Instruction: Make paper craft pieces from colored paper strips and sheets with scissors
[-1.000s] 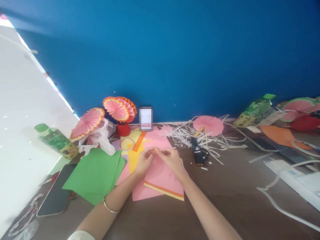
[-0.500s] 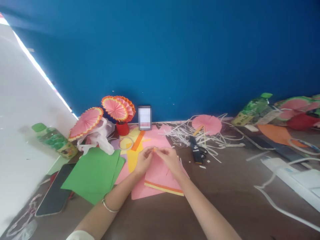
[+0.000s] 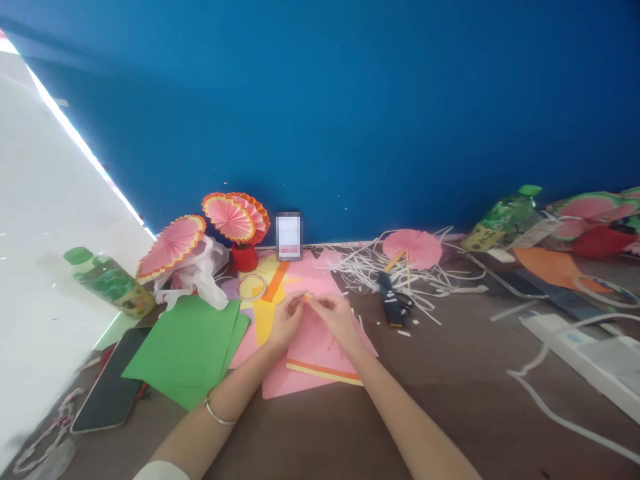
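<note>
My left hand (image 3: 289,321) and my right hand (image 3: 337,320) meet fingertip to fingertip over the papers, both closed on the far edge of a pink sheet (image 3: 320,343). A bit of orange shows between the fingertips. Orange and yellow strips (image 3: 325,372) run along the sheet's near edge. Beneath it lie more pink papers (image 3: 280,387). Beyond my left hand are a yellow paper (image 3: 263,320), an orange strip (image 3: 276,283) and a roll of tape (image 3: 251,287).
Green sheets (image 3: 183,347) and a dark phone (image 3: 113,387) lie left. Behind stand paper fans (image 3: 227,217) in a red pot (image 3: 245,257). Shredded white strips (image 3: 360,263), a pink fan (image 3: 413,249), a black-handled tool (image 3: 391,300) and a white power strip (image 3: 580,360) are right.
The pink sheet's striped near edge has shifted slightly left and away from me. Both hands keep their pinch, with only slight finger movement.
</note>
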